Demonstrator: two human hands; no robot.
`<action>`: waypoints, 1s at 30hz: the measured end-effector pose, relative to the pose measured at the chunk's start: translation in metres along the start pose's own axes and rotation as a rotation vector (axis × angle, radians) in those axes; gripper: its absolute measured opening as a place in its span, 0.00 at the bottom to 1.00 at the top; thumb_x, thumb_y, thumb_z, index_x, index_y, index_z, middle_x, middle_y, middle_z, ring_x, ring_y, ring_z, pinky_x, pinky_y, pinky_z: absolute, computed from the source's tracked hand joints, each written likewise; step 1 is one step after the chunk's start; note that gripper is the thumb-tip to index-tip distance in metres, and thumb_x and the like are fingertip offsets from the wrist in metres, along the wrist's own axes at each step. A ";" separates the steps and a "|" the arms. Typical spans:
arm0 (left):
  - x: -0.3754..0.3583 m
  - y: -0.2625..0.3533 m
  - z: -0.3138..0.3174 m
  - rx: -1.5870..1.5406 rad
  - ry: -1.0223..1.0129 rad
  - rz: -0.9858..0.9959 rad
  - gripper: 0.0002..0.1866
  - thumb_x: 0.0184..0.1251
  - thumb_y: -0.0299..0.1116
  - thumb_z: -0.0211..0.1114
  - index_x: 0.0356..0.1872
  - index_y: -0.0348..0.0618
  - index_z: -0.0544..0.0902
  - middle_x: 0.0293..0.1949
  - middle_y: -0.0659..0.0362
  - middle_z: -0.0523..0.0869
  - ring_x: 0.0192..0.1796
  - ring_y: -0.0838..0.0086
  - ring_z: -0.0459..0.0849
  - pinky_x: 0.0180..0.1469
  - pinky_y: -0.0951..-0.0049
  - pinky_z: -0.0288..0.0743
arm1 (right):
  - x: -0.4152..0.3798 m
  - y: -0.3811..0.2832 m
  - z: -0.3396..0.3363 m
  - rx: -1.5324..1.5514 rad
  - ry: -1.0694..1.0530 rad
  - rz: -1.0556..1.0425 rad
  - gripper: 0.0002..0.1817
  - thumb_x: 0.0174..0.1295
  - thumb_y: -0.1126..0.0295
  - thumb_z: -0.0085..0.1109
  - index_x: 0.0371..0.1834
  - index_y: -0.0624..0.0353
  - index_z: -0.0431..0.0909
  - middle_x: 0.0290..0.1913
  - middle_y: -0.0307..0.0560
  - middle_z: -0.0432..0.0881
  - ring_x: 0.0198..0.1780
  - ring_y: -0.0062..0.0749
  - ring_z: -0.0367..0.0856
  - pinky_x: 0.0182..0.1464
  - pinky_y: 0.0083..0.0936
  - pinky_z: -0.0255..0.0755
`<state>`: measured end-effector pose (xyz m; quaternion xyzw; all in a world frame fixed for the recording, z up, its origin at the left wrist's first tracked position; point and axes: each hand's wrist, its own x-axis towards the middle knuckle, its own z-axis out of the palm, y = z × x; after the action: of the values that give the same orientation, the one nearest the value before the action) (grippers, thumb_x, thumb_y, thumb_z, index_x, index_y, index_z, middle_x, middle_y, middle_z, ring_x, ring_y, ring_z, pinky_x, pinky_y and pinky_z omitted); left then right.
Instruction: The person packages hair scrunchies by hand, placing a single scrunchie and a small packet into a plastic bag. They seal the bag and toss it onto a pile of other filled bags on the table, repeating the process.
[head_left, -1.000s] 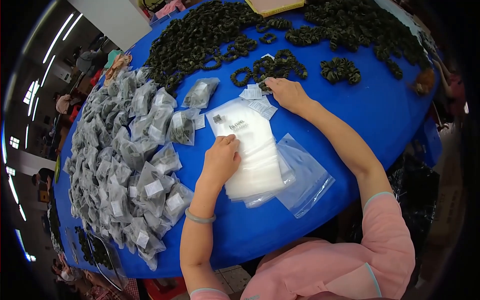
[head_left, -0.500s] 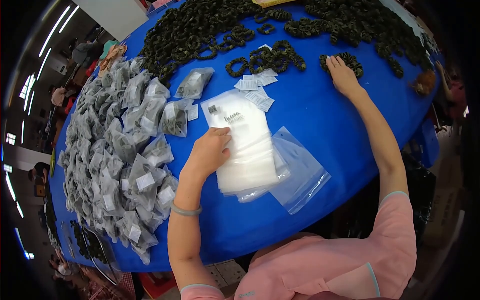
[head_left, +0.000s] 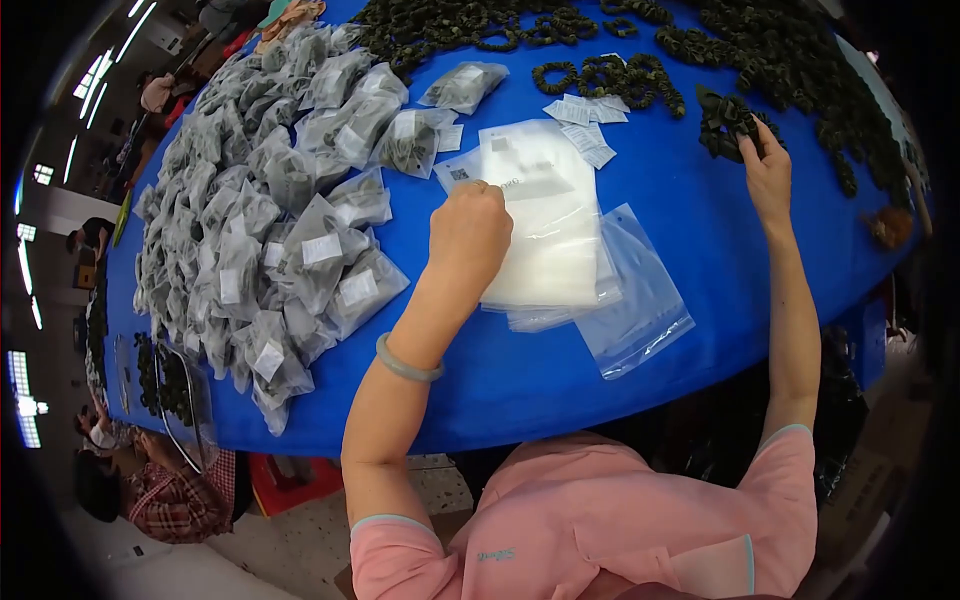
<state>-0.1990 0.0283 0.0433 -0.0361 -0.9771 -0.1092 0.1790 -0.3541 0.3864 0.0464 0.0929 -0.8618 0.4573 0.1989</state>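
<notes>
My left hand [head_left: 470, 235] is closed at the left edge of a stack of clear plastic bags [head_left: 560, 265]. It pinches the top plastic bag [head_left: 535, 181], whose upper part is pulled left and bent over the stack. My fingertips there are partly hidden by the fist. At the right, my right hand [head_left: 768, 180] grips a dark green scrunchie [head_left: 722, 122] between thumb and fingers, just over the blue table. One loose plastic bag [head_left: 640, 310] lies partly under the stack, on its right side.
Many filled bags [head_left: 280, 200] are heaped at the left of the blue table [head_left: 480, 395]. Printed paper slips [head_left: 588, 140] lie behind the bag stack. Piles of dark green scrunchies [head_left: 760, 50] line the far side. A person in checked clothing [head_left: 185, 490] sits at lower left.
My left hand has tightened into a fist and drawn the top bag leftward. My right hand has taken hold of a scrunchie and lifted it slightly. The camera view has shifted.
</notes>
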 end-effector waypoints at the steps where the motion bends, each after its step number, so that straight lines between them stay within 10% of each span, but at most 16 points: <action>1: -0.018 0.009 -0.013 0.021 0.002 0.014 0.01 0.54 0.22 0.64 0.27 0.35 0.82 0.30 0.51 0.83 0.33 0.61 0.81 0.30 0.67 0.78 | -0.020 -0.011 0.003 0.125 -0.038 -0.055 0.21 0.72 0.73 0.54 0.66 0.66 0.75 0.51 0.46 0.87 0.43 0.21 0.85 0.43 0.15 0.77; 5: -0.096 0.046 -0.045 0.032 -0.090 -0.072 0.03 0.53 0.21 0.65 0.30 0.36 0.81 0.34 0.54 0.85 0.34 0.62 0.82 0.34 0.69 0.78 | -0.126 -0.096 0.017 0.316 -0.282 -0.076 0.23 0.66 0.81 0.56 0.65 0.69 0.74 0.54 0.50 0.86 0.49 0.30 0.86 0.53 0.20 0.79; 8: -0.145 0.057 -0.047 -0.203 -0.116 -0.200 0.03 0.55 0.20 0.64 0.30 0.36 0.79 0.37 0.52 0.85 0.35 0.62 0.81 0.34 0.68 0.77 | -0.187 -0.131 0.035 0.212 -0.391 -0.598 0.22 0.58 0.84 0.57 0.58 0.67 0.79 0.59 0.55 0.83 0.59 0.48 0.83 0.59 0.32 0.78; 11: -0.171 0.051 -0.046 -0.351 -0.076 -0.320 0.03 0.55 0.20 0.64 0.30 0.36 0.78 0.39 0.51 0.86 0.36 0.62 0.81 0.35 0.68 0.77 | -0.238 -0.139 0.056 0.135 -0.569 -0.905 0.17 0.60 0.77 0.61 0.54 0.62 0.81 0.60 0.50 0.82 0.65 0.45 0.79 0.60 0.32 0.78; 15: -0.190 0.037 -0.045 -0.557 0.070 -0.540 0.04 0.57 0.20 0.64 0.31 0.37 0.78 0.44 0.50 0.87 0.39 0.61 0.82 0.40 0.67 0.77 | -0.264 -0.133 0.065 0.128 -0.660 -0.945 0.17 0.61 0.73 0.61 0.54 0.60 0.81 0.60 0.47 0.83 0.66 0.42 0.79 0.59 0.31 0.79; 30: -0.188 0.031 -0.046 -0.464 0.150 -0.169 0.06 0.58 0.20 0.64 0.35 0.38 0.77 0.49 0.49 0.87 0.50 0.57 0.84 0.52 0.64 0.77 | -0.263 -0.164 0.079 -0.025 -0.571 -0.897 0.15 0.63 0.75 0.60 0.54 0.60 0.82 0.60 0.45 0.83 0.64 0.43 0.80 0.61 0.30 0.78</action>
<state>-0.0044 0.0421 0.0243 0.0141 -0.9094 -0.3474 0.2282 -0.0812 0.2228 0.0170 0.5709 -0.7625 0.2734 0.1336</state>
